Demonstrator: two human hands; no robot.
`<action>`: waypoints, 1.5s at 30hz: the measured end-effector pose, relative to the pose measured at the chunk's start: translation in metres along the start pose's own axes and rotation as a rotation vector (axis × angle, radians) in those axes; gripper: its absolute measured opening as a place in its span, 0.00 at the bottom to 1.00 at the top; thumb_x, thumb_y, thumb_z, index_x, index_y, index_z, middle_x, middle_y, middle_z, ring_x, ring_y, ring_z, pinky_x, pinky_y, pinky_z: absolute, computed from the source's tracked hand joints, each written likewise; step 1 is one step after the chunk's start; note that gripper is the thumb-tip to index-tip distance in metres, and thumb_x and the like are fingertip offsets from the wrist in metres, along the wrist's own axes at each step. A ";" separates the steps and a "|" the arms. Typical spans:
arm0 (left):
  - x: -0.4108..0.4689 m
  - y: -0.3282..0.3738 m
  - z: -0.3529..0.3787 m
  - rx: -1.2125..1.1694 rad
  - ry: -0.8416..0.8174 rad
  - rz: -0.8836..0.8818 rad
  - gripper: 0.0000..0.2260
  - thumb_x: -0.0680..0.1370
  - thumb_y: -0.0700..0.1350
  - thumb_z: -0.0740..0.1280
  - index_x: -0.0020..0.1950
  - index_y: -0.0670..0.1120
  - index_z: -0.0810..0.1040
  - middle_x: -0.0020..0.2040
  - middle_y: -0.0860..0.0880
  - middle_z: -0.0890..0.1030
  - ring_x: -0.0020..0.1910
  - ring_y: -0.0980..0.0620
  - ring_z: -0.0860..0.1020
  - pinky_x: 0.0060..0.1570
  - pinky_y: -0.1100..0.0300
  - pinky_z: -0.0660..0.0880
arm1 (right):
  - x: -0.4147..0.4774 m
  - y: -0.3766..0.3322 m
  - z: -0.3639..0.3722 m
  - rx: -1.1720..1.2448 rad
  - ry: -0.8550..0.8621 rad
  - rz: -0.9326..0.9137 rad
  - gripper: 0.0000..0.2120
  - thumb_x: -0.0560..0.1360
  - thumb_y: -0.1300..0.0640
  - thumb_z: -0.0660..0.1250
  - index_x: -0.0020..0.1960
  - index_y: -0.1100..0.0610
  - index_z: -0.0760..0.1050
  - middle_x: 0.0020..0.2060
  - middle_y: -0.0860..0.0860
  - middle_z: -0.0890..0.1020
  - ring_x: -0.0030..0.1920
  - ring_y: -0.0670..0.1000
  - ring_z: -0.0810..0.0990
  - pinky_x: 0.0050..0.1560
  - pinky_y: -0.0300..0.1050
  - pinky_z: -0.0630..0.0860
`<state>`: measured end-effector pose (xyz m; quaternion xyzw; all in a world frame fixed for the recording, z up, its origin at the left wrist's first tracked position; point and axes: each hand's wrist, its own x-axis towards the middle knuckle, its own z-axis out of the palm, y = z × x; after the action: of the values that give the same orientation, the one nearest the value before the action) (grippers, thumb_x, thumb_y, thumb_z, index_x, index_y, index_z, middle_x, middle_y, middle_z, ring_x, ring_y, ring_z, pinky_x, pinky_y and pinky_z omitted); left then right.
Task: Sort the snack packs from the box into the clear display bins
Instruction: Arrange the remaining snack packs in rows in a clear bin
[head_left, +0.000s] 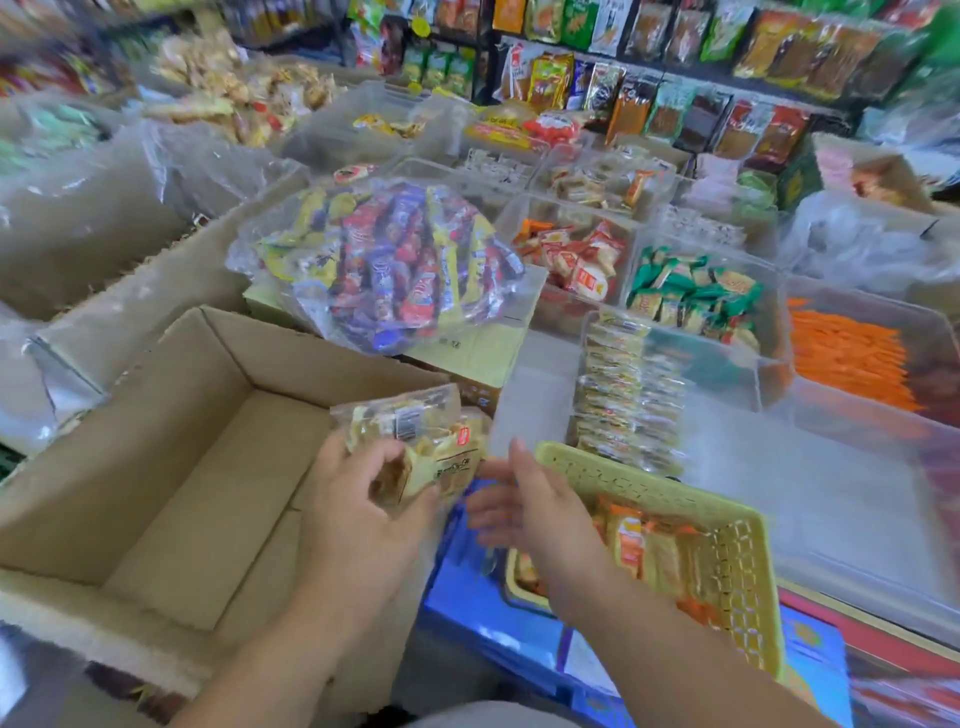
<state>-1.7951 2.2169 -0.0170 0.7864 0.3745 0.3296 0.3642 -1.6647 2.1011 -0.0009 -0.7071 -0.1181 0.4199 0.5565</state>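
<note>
The left hand (358, 499) is closed around a clear snack pack (415, 441) of pale yellow pieces, fingers curled over its near end, holding it above the right edge of the box (156, 467). The box lies open to the left of and below that hand, and no packs show on its visible floor. The right hand (524, 504) is just right of the pack, fingers spread and empty — it is blurred, and I cannot tell whether the fingertips touch the wrapper. Under the right hand and wrist sits a yellow basket (727, 519) with orange-labelled packs in it, resting on something blue (483, 613). Just beyond the right hand stands a clear bin (675, 441) — a row of packs (623, 395) is stacked upright against its left wall. Ahead of the left hand a bag of mixed sweets (384, 265) lies on a yellowish carton (478, 353). Farther out, more bins (701, 291) hold red, green and orange packs.
</note>
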 end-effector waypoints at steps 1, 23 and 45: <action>-0.009 0.011 0.014 0.030 0.007 0.066 0.20 0.67 0.42 0.82 0.46 0.59 0.75 0.50 0.62 0.68 0.47 0.61 0.73 0.46 0.60 0.74 | -0.003 0.000 -0.019 0.091 -0.058 0.090 0.33 0.75 0.29 0.55 0.58 0.56 0.81 0.43 0.57 0.87 0.42 0.53 0.85 0.41 0.47 0.82; -0.044 0.132 0.182 0.155 -0.577 0.271 0.28 0.75 0.55 0.72 0.73 0.70 0.70 0.66 0.82 0.48 0.66 0.73 0.61 0.61 0.75 0.60 | 0.011 0.045 -0.268 0.551 -0.162 0.234 0.13 0.83 0.59 0.62 0.66 0.59 0.75 0.56 0.60 0.85 0.55 0.61 0.85 0.47 0.55 0.84; 0.006 0.054 0.253 0.263 -0.497 -0.094 0.33 0.75 0.57 0.74 0.76 0.70 0.63 0.58 0.55 0.65 0.35 0.57 0.74 0.43 0.55 0.76 | 0.167 0.035 -0.341 -1.774 -0.407 -0.025 0.21 0.76 0.68 0.61 0.67 0.55 0.75 0.55 0.54 0.80 0.52 0.56 0.80 0.45 0.47 0.76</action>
<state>-1.5730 2.1144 -0.1024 0.8654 0.3494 0.0577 0.3546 -1.3243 1.9608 -0.0996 -0.7867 -0.5017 0.2855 -0.2189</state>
